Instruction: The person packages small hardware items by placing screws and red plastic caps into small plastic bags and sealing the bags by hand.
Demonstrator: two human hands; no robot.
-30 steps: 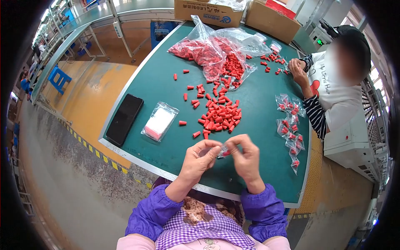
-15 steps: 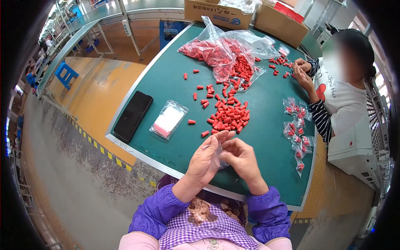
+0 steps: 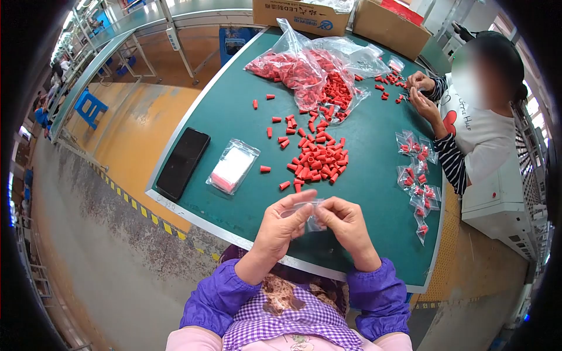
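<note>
Between my two hands is a small clear plastic bag (image 3: 315, 223), held over the near part of the green table. My left hand (image 3: 281, 225) pinches its left side between thumb and fingers. At its upper right edge, the thumb and fingertips of my right hand (image 3: 344, 223) are closed on the plastic. Whether anything lies inside the bag I cannot tell. Just beyond my fingers spreads a loose pile of red tapered caps (image 3: 319, 158). A large open plastic bag (image 3: 301, 70) full of the same caps lies behind the pile.
On the left are a black phone (image 3: 183, 164) and a packet of small bags (image 3: 233, 167). Filled bags (image 3: 418, 181) of red caps lie at the right. A co-worker's hands (image 3: 422, 96) work at the far right edge. Cardboard boxes (image 3: 389, 29) stand at the back.
My hands have drawn slightly apart and the small bag now shows stretched between them. My right fingers have moved to its upper edge. The co-worker's hands have shifted slightly.
</note>
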